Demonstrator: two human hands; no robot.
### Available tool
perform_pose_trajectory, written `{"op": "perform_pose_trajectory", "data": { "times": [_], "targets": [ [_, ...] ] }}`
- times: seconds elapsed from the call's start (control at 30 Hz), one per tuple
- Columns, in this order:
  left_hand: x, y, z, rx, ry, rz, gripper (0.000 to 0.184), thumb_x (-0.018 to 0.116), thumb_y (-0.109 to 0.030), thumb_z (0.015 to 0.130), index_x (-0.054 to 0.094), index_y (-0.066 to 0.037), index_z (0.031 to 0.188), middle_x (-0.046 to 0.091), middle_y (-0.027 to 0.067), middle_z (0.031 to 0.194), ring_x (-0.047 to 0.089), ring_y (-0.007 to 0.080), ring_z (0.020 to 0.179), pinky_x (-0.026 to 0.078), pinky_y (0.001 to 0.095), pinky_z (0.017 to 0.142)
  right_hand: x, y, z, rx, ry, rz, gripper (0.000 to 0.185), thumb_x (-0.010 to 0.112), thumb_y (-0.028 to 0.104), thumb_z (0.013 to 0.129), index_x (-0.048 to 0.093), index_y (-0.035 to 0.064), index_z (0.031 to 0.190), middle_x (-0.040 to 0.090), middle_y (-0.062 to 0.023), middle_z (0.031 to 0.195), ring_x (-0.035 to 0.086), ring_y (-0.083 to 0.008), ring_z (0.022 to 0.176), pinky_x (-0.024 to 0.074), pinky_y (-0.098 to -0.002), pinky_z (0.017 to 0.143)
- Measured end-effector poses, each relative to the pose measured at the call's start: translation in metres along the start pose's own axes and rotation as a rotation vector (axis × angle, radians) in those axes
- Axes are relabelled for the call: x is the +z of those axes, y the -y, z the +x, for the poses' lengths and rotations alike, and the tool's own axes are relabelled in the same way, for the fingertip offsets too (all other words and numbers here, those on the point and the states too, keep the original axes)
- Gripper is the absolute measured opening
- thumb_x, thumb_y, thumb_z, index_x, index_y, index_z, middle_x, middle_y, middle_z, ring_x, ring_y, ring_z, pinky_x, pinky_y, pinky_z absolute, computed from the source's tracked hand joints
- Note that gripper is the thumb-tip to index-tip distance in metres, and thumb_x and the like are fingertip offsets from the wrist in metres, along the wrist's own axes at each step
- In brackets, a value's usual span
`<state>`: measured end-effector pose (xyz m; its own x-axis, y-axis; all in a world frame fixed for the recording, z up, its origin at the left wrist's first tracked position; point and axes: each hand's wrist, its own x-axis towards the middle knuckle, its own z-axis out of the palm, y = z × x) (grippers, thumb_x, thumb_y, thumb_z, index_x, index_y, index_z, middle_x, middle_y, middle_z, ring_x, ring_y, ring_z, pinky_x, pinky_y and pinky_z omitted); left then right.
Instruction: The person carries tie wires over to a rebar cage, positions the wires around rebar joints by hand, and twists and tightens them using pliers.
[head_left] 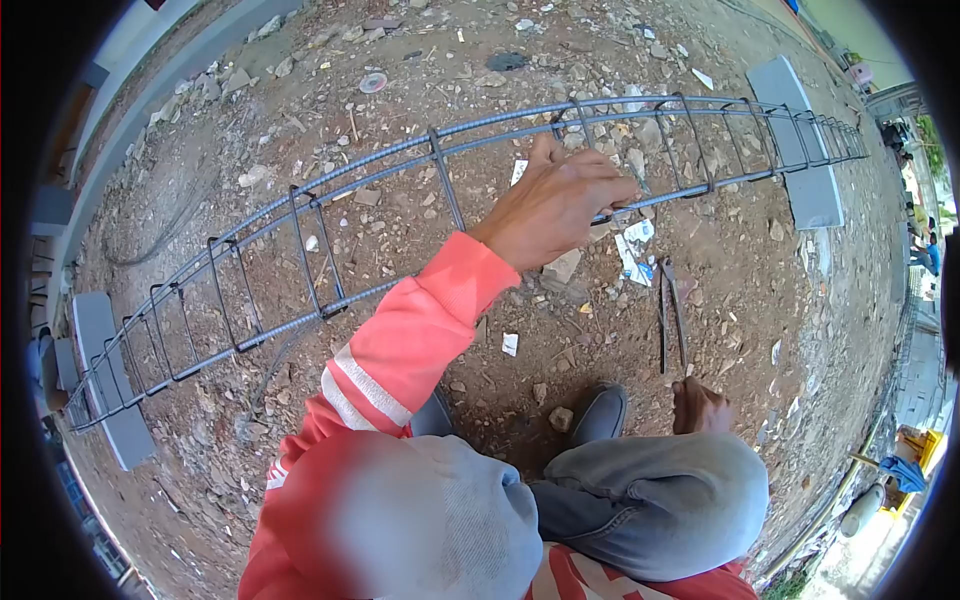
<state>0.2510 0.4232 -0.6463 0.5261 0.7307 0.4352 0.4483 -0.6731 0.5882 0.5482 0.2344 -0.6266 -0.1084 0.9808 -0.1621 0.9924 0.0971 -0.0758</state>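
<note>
A long cage of steel bars (440, 165) with square stirrups stretches across the view. From the left, my left hand (560, 200) reaches over it, with its fingers bent round the cage near the middle. Below the cage, black long-handled pincers (672, 315) lie on the dirt with their handles slightly apart. My right hand (702, 408) is low beside my right knee, its fingers curled in close to the lower end of one pincer handle. What is inside those fingers is hidden.
Grey blocks support the cage at the left (112, 380) and right (795, 140). Stones and scraps of paper (635, 250) litter the dirt ground. My shoe (600, 412) is below the cage. A yellow object (918, 455) with blue cloth stands at the far right; people are visible beyond.
</note>
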Motion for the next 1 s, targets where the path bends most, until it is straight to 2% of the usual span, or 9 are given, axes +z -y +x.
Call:
{"op": "perform_pose_trajectory", "data": {
  "times": [0.3,0.57,0.67,0.73,0.8,0.87,0.9,0.97,1.0],
  "targets": [
    [-0.002,0.001,0.003,-0.006,0.01,0.01,0.022,0.055,0.004,0.078,0.057,-0.011,0.093,0.055,0.0003,0.087,0.054,0.02,0.096,0.027,0.0391,0.084,0.005,-0.018,-0.03,0.086,0.07,-0.007,0.038,0.068,0.028,0.087,0.048,0.0024,0.106,0.054,-0.0181,0.096,0.054,-0.0364,0.094,0.0416,-0.0453,0.083],
    [0.0,0.003,0.002,-0.004,-0.008,0.025,0.018,0.053,0.004,0.079,0.055,-0.009,0.091,0.058,0.003,0.089,0.055,0.0229,0.099,0.029,0.0403,0.082,0.058,-0.067,-0.093,0.1,0.883,0.157,0.068,0.076,0.036,0.082,0.045,0.0003,0.13,0.055,-0.0206,0.124,0.052,-0.0366,0.119,0.0396,-0.046,0.102],
    [-0.003,0.0,0.004,0.018,-0.007,0.061,0.017,0.054,0.004,0.08,0.056,-0.008,0.091,0.062,0.0047,0.094,0.057,0.0243,0.101,0.03,0.0403,0.082,0.036,-0.033,-0.016,0.001,0.4,0.454,0.079,0.079,0.04,0.08,0.045,-0.0005,0.139,0.055,-0.0215,0.135,0.051,-0.0367,0.129,0.0389,-0.0463,0.109],
    [-0.005,-0.004,0.007,0.021,0.005,0.095,0.015,0.054,0.004,0.081,0.056,-0.008,0.091,0.064,0.0055,0.096,0.058,0.025,0.1,0.031,0.0403,0.083,0.017,0.012,0.052,-0.164,0.113,0.687,0.066,0.073,0.025,0.087,0.043,0.0002,0.14,0.056,-0.0211,0.133,0.051,-0.0316,0.13,0.0391,-0.0432,0.109],
    [-0.006,-0.004,0.007,0.007,0.014,0.104,0.013,0.057,0.001,0.083,0.059,-0.008,0.092,0.066,0.0058,0.099,0.059,0.026,0.1,0.034,0.0403,0.086,0.031,0.046,0.109,-0.223,0.08,1.134,0.076,0.073,0.027,0.087,0.033,0.0007,0.146,0.061,-0.0196,0.127,0.059,-0.0292,0.118,0.0432,-0.0392,0.104],
    [-0.003,-0.007,0.005,0.017,-0.034,0.13,0.014,0.059,0.0,0.083,0.06,-0.008,0.093,0.066,0.0061,0.099,0.06,0.0263,0.101,0.035,0.0405,0.087,0.03,0.076,0.149,-0.155,0.113,1.565,0.055,0.072,0.023,0.088,0.051,0.0026,0.134,0.067,-0.0166,0.109,0.064,-0.0242,0.098,0.0487,-0.0373,0.09],
    [-0.002,-0.009,0.005,0.021,-0.097,0.139,0.014,0.061,-0.001,0.083,0.061,-0.008,0.094,0.066,0.0064,0.099,0.06,0.0265,0.102,0.035,0.0407,0.089,0.02,0.086,0.158,-0.169,0.121,1.576,0.055,0.072,0.023,0.088,0.051,0.0026,0.134,0.067,-0.0166,0.109,0.064,-0.0242,0.098,0.0487,-0.0373,0.09],
    [0.001,-0.016,0.002,-0.031,-0.079,0.172,0.014,0.063,-0.001,0.082,0.062,-0.008,0.094,0.066,0.0061,0.099,0.06,0.027,0.103,0.037,0.0412,0.089,-0.002,0.096,0.165,0.032,0.033,0.832,0.027,0.07,0.017,0.088,0.067,0.0036,0.111,0.067,-0.0143,0.095,0.062,-0.0203,0.081,0.0477,-0.0361,0.073],
    [0.002,-0.018,0.002,-0.069,-0.07,0.193,0.015,0.065,-0.001,0.081,0.063,-0.008,0.094,0.067,0.0059,0.099,0.06,0.0274,0.104,0.038,0.0417,0.089,0.014,0.088,0.169,-0.28,-0.433,0.644,0.013,0.068,0.014,0.091,0.07,0.0023,0.097,0.059,-0.0065,0.077,0.052,-0.0097,0.069,0.0405,-0.0285,0.061]
  ]
}}
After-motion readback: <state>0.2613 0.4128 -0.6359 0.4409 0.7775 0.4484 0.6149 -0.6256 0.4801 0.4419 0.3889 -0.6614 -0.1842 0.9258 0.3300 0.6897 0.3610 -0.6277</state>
